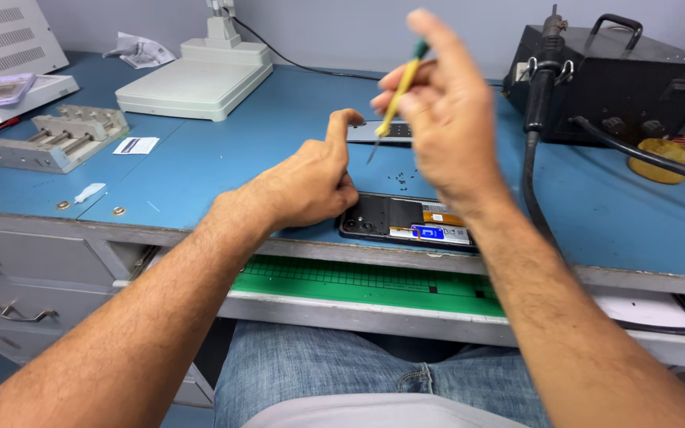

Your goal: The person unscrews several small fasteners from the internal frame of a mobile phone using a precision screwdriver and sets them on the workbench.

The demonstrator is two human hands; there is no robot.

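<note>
My left hand (311,182) rests on the blue bench, fingers curled against the left end of an opened black phone (394,222), with the index finger raised. Raised above the bench, my right hand (445,111) grips a small yellow-and-green screwdriver (394,99) whose tip points down. The phone lies back-up at the bench's front edge, its back cover off and battery labels showing. Several tiny dark screws (402,178) lie on the bench just behind it. A grey flat part (370,132) lies further back, partly hidden by my right hand.
A black hot-air station (620,79) with its handpiece and hose (537,111) stands at the back right. A white flat device (196,79) and a grey metal clamp jig (57,139) sit at left. A green cutting mat (366,281) lies in the open drawer below.
</note>
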